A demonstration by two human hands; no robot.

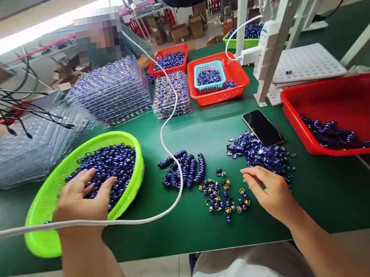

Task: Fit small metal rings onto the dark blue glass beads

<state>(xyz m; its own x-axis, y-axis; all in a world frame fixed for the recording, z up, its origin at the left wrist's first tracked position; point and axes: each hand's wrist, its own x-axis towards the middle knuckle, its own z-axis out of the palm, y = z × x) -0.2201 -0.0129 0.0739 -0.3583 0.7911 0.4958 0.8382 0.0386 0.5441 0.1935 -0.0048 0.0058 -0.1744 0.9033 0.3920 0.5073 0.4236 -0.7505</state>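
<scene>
My left hand (pixel 83 198) is over the lime-green basket (pixel 43 245), thumb and fingers apart, with nothing visible between them. Below its fingertips lies a heap of shiny dark-blue ring-shaped parts (pixel 118 164). My right hand (pixel 272 192) is closed in a pinch above the green table; whatever its fingertips might hold is too small to make out. Just left of it are loose small blue pieces with gold-coloured bits (pixel 214 195). Beyond it spreads a pile of small blue caps (pixel 254 148). Between my hands lie several stacked rows of blue rings (pixel 185 171).
A white cable (pixel 163 137) hangs across the table and passes over my left wrist. A phone (pixel 263 127) lies by the caps. Red bins (pixel 339 84) and stacked clear trays (pixel 110 94) stand around. A metal post (pixel 279 23) rises at right; another person (pixel 92 50) is opposite.
</scene>
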